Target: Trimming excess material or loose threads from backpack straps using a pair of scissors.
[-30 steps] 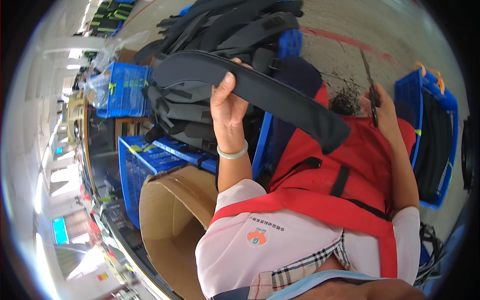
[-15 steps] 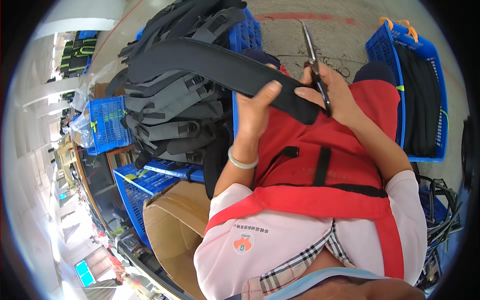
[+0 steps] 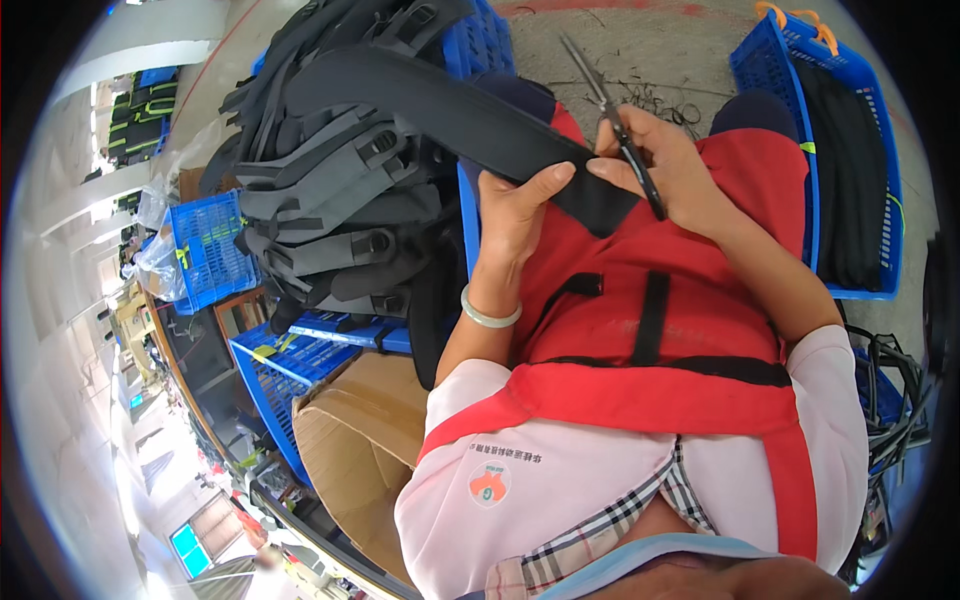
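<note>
Heap of grey and black buckled straps (image 3: 330, 185) is bulging over the top of a blue crate (image 3: 485, 45), to the left of the seated person. Right-hand blue crate (image 3: 812, 215) is holding long black padded pieces (image 3: 845, 170), packed side by side. Cardboard box (image 3: 370, 400) is standing open near the left elbow; can't tell from my angle what's deep inside. Smaller blue crate (image 3: 225, 240) is sitting farther left, contents unclear to me.

Curved black padded strap (image 3: 400, 100) is slanting across in front of the person: far end over the heap, near end above the red apron (image 3: 720, 310), just past the left thumb. Left hand (image 3: 510, 210) is gripping it near that end, thumb on top, other fingers hidden underneath. Right hand (image 3: 660, 165) is closing round the scissors (image 3: 638, 165), thumb near the strap's end; can't tell if it's touching. Blades are pointing away, up and left. Dark clippings (image 3: 660, 102) are lying on the floor beyond.
</note>
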`<state>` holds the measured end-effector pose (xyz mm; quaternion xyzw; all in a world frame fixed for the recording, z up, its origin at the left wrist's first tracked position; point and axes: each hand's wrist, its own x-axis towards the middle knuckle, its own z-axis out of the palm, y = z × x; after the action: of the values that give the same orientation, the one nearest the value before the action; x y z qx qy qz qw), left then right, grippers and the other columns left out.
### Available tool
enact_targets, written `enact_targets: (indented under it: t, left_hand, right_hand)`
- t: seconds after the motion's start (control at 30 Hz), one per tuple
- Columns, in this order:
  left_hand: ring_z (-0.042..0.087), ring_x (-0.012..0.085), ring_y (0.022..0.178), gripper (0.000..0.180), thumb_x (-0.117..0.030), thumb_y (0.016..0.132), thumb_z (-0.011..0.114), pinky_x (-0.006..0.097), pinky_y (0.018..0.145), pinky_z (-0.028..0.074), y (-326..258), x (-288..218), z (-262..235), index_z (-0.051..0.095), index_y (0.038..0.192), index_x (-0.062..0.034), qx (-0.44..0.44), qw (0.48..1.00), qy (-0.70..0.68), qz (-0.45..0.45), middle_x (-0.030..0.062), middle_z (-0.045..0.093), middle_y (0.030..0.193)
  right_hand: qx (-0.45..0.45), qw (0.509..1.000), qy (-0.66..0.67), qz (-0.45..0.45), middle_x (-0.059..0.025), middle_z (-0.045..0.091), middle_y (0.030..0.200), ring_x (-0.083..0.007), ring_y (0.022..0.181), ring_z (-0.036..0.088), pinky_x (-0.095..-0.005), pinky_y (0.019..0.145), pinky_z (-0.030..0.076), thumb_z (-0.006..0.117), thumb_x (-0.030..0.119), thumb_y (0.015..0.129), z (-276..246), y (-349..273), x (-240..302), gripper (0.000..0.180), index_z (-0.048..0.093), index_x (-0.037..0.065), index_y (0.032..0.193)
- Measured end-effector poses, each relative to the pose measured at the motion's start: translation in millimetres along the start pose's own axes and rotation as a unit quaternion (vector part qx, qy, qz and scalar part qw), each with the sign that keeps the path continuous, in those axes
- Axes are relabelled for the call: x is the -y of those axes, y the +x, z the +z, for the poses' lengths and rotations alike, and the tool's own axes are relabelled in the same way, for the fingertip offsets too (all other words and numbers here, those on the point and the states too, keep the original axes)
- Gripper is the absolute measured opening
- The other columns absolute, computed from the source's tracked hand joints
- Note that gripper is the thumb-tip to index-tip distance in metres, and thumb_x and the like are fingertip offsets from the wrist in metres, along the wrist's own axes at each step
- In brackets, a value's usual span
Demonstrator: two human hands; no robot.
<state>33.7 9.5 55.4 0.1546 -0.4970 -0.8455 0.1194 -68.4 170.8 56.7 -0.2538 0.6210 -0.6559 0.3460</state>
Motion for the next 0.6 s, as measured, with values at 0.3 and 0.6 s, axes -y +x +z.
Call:
enact_targets:
  t: [0.3, 0.6]
  left_hand:
    - [0.063, 0.0147, 0.084, 0.022, 0.005, 0.078, 0.071, 0.028, 0.08, 0.05, 2, 7, -5, 0.065, 0.099, 0.0004, -0.008, 1.0, -0.004, -0.001, 0.0054, 0.067, 0.093]
    - [0.064, 0.0186, 0.089, 0.026, 0.005, 0.078, 0.071, 0.033, 0.084, 0.052, 3, -1, -28, 0.062, 0.102, -0.0013, 0.004, 0.999, -0.033, 0.011, 0.0068, 0.066, 0.098]
  right_hand:
    - [-0.036, 0.999, -0.024, 0.031, 0.0011, 0.053, 0.082, -0.0053, 0.075, 0.05, -0.0218, 0.068, 0.042, 0.073, 0.021, 0.084, -6, -7, 4, 0.028, 0.054, 0.004, 0.093]
    - [0.072, 0.96, -0.26, 0.076, -0.0167, 0.058, 0.091, -0.0309, 0.083, 0.057, -0.0365, 0.075, 0.046, 0.079, 0.035, 0.073, -36, -57, 12, 0.062, 0.049, 0.001, 0.115]
